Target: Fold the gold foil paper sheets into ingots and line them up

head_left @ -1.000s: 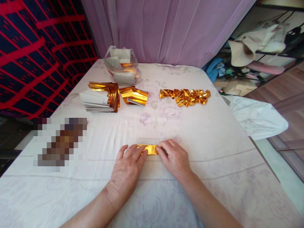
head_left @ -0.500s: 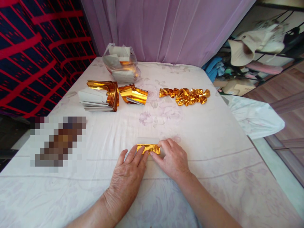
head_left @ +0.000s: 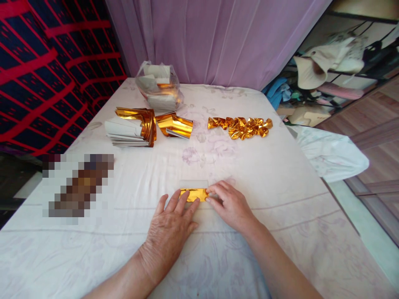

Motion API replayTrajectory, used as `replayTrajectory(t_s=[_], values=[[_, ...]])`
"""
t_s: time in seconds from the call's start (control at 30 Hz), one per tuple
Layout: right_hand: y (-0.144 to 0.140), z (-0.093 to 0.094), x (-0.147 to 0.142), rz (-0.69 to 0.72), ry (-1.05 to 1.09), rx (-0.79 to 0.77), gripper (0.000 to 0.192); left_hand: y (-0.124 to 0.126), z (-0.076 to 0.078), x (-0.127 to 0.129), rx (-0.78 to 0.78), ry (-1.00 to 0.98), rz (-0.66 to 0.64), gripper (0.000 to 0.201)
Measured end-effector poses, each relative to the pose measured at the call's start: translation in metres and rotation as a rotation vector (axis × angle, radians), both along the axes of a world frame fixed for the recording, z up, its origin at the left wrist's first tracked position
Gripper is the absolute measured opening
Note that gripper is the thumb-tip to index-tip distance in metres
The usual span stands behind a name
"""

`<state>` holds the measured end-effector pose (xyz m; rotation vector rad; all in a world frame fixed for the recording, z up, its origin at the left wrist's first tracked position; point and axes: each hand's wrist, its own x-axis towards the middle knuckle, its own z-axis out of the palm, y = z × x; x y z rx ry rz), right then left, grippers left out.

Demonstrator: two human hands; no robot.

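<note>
A small sheet of gold foil paper point(head_left: 197, 195) lies on the cloth in front of me, partly folded, with its pale backing showing along the far edge. My left hand point(head_left: 171, 226) rests flat on it, fingers spread, fingertips pressing the left and middle of the gold strip. At the strip's right end, my right hand point(head_left: 232, 206) pinches the paper between thumb and fingers. Farther back on the right is a row of folded gold foil pieces point(head_left: 243, 126). A fanned stack of gold-and-white paper point(head_left: 127, 132) stands at the back left, beside a curved gold sheet bundle point(head_left: 176, 124).
A clear plastic bag point(head_left: 160, 85) of more paper sits at the table's far end. The floral tablecloth point(head_left: 264, 174) covers the table. A blurred patch point(head_left: 82, 185) hides something at the left. Shelves with a beige cap point(head_left: 311, 68) stand at the right, past the edge.
My right thumb has moved from the near edge of the strip to its right end. My left thumb now shows, stretched out to the side. The view has shifted slightly.
</note>
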<state>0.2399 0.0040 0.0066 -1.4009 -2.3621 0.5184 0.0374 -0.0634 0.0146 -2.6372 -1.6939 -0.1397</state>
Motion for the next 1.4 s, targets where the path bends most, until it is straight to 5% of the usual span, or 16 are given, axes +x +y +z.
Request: replayTrajectory(t_s=[0.53, 0.83, 1.03, 1.23, 1.4], values=[[-0.001, 0.0, -0.002, -0.01, -0.016, 0.027, 0.015, 0.005, 0.006, -0.045, -0.057, -0.018, -0.054, 0.046], [-0.001, -0.002, -0.001, -0.01, -0.003, 0.029, 0.013, 0.005, 0.009, -0.044, -0.019, -0.008, -0.094, 0.037], [-0.006, 0.001, -0.007, -0.029, 0.108, 0.27, 0.017, 0.007, 0.01, -0.043, -0.102, -0.004, -0.117, 0.042], [-0.016, 0.008, -0.028, 0.274, 0.047, 0.266, 0.024, 0.007, 0.01, -0.04, -0.107, -0.011, -0.079, 0.041], [-0.011, -0.002, -0.016, 0.275, 0.054, 0.274, 0.02, 0.01, 0.011, -0.046, -0.147, -0.065, -0.094, 0.039]])
